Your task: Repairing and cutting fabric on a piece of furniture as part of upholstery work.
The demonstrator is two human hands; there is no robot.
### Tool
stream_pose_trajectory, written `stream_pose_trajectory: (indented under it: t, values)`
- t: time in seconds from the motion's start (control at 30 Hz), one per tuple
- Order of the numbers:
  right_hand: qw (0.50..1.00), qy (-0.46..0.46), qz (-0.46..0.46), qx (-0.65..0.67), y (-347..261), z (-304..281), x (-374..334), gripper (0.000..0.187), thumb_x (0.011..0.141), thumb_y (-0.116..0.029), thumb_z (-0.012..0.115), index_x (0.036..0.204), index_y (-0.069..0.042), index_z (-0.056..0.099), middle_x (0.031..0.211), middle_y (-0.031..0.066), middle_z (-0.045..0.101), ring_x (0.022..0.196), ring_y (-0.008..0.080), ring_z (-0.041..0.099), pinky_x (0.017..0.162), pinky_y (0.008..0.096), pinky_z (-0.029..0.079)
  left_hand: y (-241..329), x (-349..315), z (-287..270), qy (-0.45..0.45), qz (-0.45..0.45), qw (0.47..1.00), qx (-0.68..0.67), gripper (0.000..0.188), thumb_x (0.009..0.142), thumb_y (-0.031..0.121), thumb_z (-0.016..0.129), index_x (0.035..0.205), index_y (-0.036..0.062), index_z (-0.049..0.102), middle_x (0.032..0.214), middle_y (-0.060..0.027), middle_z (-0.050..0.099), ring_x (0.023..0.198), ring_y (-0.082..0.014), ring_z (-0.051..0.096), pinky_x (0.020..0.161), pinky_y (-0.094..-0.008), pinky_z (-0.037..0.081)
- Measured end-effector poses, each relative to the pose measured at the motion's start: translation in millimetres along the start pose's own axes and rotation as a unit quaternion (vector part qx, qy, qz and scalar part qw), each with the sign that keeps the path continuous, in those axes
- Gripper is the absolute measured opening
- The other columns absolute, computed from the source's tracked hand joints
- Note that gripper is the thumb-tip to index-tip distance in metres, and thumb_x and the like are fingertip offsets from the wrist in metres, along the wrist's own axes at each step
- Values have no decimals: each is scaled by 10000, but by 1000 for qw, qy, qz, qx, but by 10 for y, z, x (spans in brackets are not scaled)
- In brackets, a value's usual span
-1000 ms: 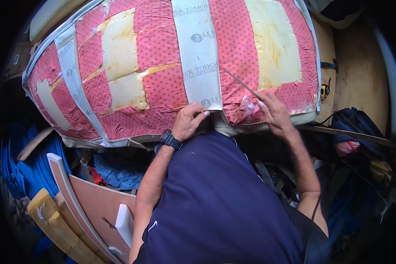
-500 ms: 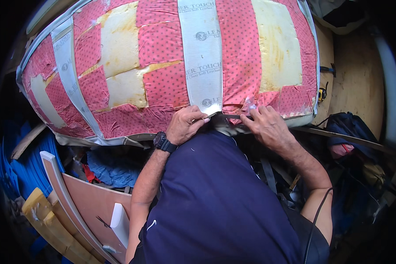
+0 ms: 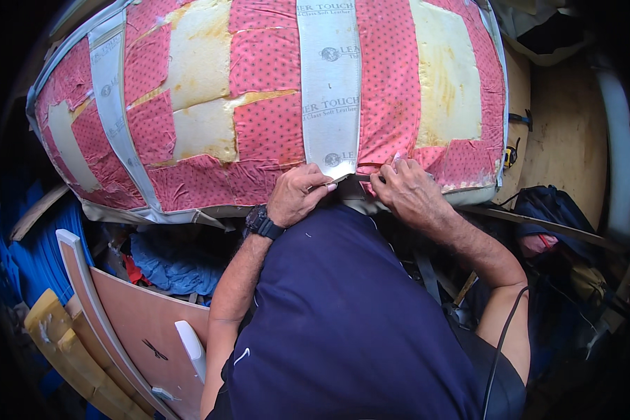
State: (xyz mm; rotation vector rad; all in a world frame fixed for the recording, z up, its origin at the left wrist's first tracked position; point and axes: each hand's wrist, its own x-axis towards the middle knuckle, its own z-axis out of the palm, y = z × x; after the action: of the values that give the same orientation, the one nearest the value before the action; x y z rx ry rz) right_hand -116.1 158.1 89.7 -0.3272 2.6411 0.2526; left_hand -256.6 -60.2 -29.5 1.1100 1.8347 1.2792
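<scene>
A large padded cushion (image 3: 392, 77), patched with pink dotted cloth and yellowed foam, lies in front of me. Down its middle runs a pale printed strip (image 3: 329, 133). The lower end of that strip is pinched between the thumb and fingers of my left hand (image 3: 294, 196), at the cushion's near edge. Just to the right, my right hand (image 3: 413, 196) is closed on a narrow dark piece (image 3: 364, 178), mostly hidden by the fingers; its kind is unclear. Its knuckles rest by the pink cloth near the edge.
Scissors (image 3: 155, 350) lie on a brown board (image 3: 140, 308) at the lower left, beside yellow foam pieces (image 3: 70, 350). Blue plastic (image 3: 175, 266) lies below the cushion's left side. A tape measure (image 3: 511, 152) and a dark bag (image 3: 549, 206) are at the right.
My right hand has moved slightly left, closer to the left hand, and less of the dark piece shows. My left hand keeps its pinch. The view has shifted a little.
</scene>
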Motion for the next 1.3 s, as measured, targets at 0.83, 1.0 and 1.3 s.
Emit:
stream_pose_trajectory:
  t: [0.83, 1.0, 1.3]
  values:
    - [998, 57, -19, 30, 61, -12, 91, 291, 909, -188, 597, 1123, -25, 708, 864, 84, 649, 820, 236, 650, 702, 389, 484, -108, -75, 32, 91, -60, 986, -129, 125, 939, 87, 754, 970, -34, 756, 778, -55, 618, 736, -142, 584, 690, -304, 464]
    - [996, 84, -24, -8, 45, -17, 104, 239, 905, -196, 594, 1059, -52, 707, 857, 82, 648, 831, 239, 655, 706, 390, 487, -111, -79, 28, 89, -62, 987, -122, 128, 939, 91, 755, 970, -33, 758, 782, -57, 625, 747, -149, 596, 703, -304, 473]
    - [997, 44, 30, 57, 163, -286, -154, 240, 921, -195, 592, 1074, -53, 712, 960, 127, 679, 920, 282, 680, 768, 426, 526, -210, -75, 82, 137, -116, 974, -139, 147, 928, 130, 750, 952, -14, 771, 818, -93, 677, 766, -191, 665, 697, -315, 505]
